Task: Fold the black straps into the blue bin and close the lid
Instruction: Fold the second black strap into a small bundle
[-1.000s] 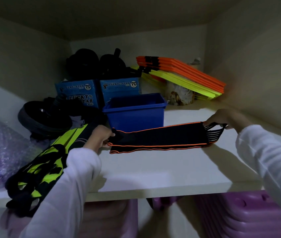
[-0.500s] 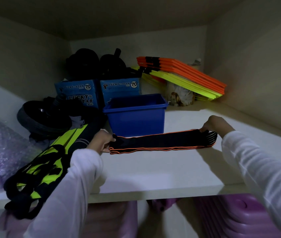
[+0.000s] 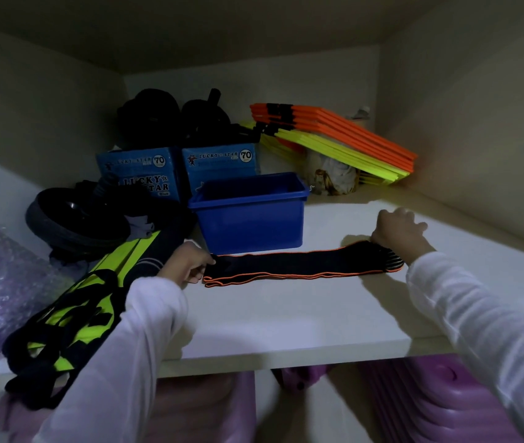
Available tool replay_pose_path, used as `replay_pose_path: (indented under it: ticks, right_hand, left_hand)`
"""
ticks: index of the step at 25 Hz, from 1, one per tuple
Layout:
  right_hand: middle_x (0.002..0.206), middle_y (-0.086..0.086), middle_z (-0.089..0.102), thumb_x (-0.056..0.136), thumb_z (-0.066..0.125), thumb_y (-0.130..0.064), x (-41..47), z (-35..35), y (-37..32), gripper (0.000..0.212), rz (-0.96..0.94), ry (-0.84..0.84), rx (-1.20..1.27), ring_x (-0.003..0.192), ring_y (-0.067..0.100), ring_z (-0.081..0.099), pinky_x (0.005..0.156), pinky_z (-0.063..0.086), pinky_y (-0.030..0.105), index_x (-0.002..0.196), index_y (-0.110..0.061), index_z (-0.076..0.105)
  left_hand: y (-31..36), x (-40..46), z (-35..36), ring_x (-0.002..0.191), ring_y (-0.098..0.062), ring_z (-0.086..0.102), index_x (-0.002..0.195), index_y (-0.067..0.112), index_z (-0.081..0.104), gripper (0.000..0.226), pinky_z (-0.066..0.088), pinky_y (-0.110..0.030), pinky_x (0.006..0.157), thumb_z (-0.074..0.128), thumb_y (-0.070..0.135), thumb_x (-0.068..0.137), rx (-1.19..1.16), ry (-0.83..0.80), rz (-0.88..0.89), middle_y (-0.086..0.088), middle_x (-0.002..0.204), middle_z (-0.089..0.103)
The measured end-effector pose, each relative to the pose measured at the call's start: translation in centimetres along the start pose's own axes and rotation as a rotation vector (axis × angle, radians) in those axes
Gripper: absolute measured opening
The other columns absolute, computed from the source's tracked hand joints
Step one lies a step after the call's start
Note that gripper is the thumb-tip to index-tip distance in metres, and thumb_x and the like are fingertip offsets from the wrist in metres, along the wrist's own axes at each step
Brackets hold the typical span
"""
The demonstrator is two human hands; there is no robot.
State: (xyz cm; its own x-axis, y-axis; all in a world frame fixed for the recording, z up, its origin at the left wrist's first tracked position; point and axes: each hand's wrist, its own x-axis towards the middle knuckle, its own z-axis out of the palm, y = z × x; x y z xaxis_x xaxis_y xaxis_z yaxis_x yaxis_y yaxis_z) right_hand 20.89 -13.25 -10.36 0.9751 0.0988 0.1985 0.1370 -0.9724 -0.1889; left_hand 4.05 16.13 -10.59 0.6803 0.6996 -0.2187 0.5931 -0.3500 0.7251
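The white shelf [image 3: 286, 314] takes up most of the view, and everything is parked on it. Biggest task item on it is the blue bin [image 3: 249, 219], sitting open toward the back-middle. No lid can be spotted anywhere, and what's inside can't be made out from this angle, only the dark inner walls. Behind it, two blue boxes [image 3: 177, 171] are stacked against some black gear.

Just in front of the bin, the black strap [image 3: 299, 265] with orange edging is laid out flat and long on the shelf, apart from the bin's wall. It looks soft, light and floppy, so it'll probably sag if lifted by one end. Best taken by both ends and doubled over, since nothing stiff is there to hold a shape.

The left hand [image 3: 187, 263] is pinched onto the strap's left end. The right hand [image 3: 398, 231] is pressed down on the striped right end with the fingers spread out loosely, not clamped around it.

A second pile of black and yellow-green straps [image 3: 72, 318] is heaped at the left edge, not folded yet.
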Motion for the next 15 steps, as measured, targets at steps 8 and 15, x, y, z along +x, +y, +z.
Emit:
replay_pose_path:
  ticks: [8, 15]
  right_hand:
    - [0.131, 0.013, 0.051, 0.098, 0.036, -0.039, -7.2, -1.2, -4.7, 0.044, -0.645, -0.428, -0.094, 0.121, 0.029, 0.049, 0.097, 0.039, 0.034, 0.135, -0.017, 0.047]
    - [0.112, 0.011, 0.06, 0.099, 0.021, -0.05, -4.6, -0.5, -2.4, 0.057, -0.44, -0.505, -0.151, 0.101, 0.026, 0.058, 0.087, 0.04, 0.033, 0.11, -0.007, 0.057]
  left_hand:
    - [2.3, -0.1, 0.8, 0.112, -0.026, 0.055, 0.103, 0.005, 0.067, 0.024, 0.043, -0.028, 0.09, 0.068, 0.017, 0.082, 0.442, 0.128, 0.29, -0.008, 0.107, 0.063]
    - [4.5, -0.8, 4.4, 0.114, -0.018, 0.058, 0.108, 0.012, 0.073, 0.025, 0.041, -0.021, 0.086, 0.063, 0.015, 0.085, 0.561, -0.107, 0.482, -0.003, 0.118, 0.068]
